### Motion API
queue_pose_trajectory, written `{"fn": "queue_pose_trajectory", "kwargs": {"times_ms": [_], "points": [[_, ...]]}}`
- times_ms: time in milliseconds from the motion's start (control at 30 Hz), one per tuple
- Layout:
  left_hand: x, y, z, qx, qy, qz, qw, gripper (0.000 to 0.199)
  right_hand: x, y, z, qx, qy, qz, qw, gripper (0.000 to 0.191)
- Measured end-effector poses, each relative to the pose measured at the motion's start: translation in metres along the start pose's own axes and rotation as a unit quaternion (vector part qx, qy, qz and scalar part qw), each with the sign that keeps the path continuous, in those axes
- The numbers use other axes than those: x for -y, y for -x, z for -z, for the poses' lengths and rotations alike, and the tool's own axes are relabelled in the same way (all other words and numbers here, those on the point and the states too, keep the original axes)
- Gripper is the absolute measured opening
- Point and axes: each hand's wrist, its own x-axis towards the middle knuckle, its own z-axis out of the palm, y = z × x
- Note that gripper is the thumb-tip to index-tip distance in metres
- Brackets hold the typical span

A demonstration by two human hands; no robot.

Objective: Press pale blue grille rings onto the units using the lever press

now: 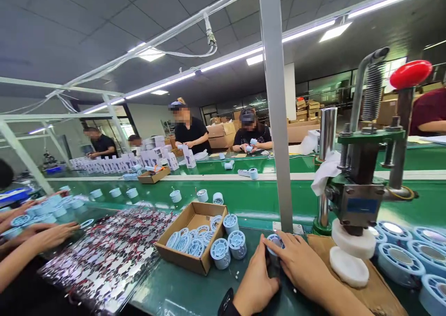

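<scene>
Left hand [256,279] curled narrow round side of blue housing [273,238], right hand [299,260] holding too, fingers bent over top; we had it at green bench [167,289], between cardboard box [181,260] and hand press [362,200], underside hidden; for good work, we judged, left needed to brace wall, right to press evenly round rim, not on 1 side

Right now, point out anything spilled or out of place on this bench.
Small white bits lie loose on the green bench beside the left hand, outside the cardboard box, so they look like dropped scraps. Nothing else clearly stands out.
</scene>
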Motion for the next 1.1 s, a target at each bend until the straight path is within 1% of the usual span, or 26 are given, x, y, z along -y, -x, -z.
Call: {"fn": "queue_pose_trajectory", "kwargs": {"times_ms": [67,100,133,200,267,333,367,400,433,500,567,633,700,767,833,900,967,1033,1100], "points": [[-0.008,0.003,0.010,-0.015,-0.028,-0.005,0.999,0.091,-0.010,-0.010,-0.001,-0.003,0.011,0.003,1.000,0.066],[-0.012,0.003,0.020,-0.033,-0.055,-0.008,0.998,0.084,-0.016,-0.015,-0.001,-0.003,0.016,0.001,1.000,0.062],[-0.016,0.002,0.033,-0.055,-0.087,-0.008,0.995,0.075,-0.020,-0.019,0.000,-0.002,0.019,-0.003,1.000,0.060],[-0.017,-0.006,0.072,-0.107,-0.152,0.006,0.983,0.056,-0.027,-0.025,0.001,-0.001,0.020,-0.006,1.000,0.058],[-0.008,-0.022,0.118,-0.142,-0.194,0.042,0.970,0.041,-0.031,-0.026,0.002,0.000,0.018,-0.007,1.000,0.058],[0.009,-0.041,0.160,-0.140,-0.241,0.083,0.957,0.028,-0.031,-0.025,0.004,-0.002,0.012,-0.011,1.000,0.059],[0.019,-0.050,0.176,-0.120,-0.263,0.099,0.952,0.023,-0.031,-0.024,0.004,-0.004,0.008,-0.012,1.000,0.060],[0.028,-0.057,0.188,-0.093,-0.282,0.111,0.948,0.022,-0.030,-0.023,0.004,-0.006,0.003,-0.012,1.000,0.060],[0.038,-0.063,0.195,-0.064,-0.300,0.119,0.944,0.023,-0.030,-0.023,0.005,-0.007,-0.002,-0.012,1.000,0.061],[0.053,-0.070,0.197,-0.015,-0.331,0.127,0.935,0.025,-0.029,-0.021,0.005,-0.011,-0.011,-0.013,1.000,0.063],[0.062,-0.072,0.191,0.009,-0.360,0.131,0.924,0.026,-0.029,-0.020,0.006,-0.017,-0.018,-0.018,1.000,0.064],[0.068,-0.072,0.182,0.012,-0.385,0.136,0.913,0.026,-0.029,-0.018,0.007,-0.026,-0.022,-0.026,0.999,0.061],[0.072,-0.070,0.178,0.007,-0.401,0.140,0.905,0.026,-0.025,-0.016,0.008,-0.035,-0.023,-0.036,0.998,0.052],[0.072,-0.068,0.179,0.001,-0.407,0.143,0.902,0.026,-0.015,-0.016,0.011,-0.053,-0.023,-0.050,0.997,0.043],[0.068,-0.068,0.184,-0.009,-0.409,0.140,0.902,0.026,0.002,-0.019,0.015,-0.066,-0.033,-0.056,0.996,0.039],[0.061,-0.074,0.191,-0.027,-0.409,0.131,0.903,0.026,0.026,-0.025,0.017,-0.042,-0.069,-0.049,0.995,0.038],[0.052,-0.091,0.197,-0.045,-0.408,0.116,0.904,0.028,0.049,-0.032,0.016,0.017,-0.132,-0.051,0.990,0.036],[0.044,-0.118,0.198,-0.048,-0.405,0.100,0.908,0.030,0.067,-0.040,0.011,0.073,-0.183,-0.068,0.978,0.035],[0.040,-0.148,0.195,-0.031,-0.399,0.095,0.911,0.032,0.075,-0.046,0.002,0.105,-0.203,-0.075,0.971,0.040]]}}
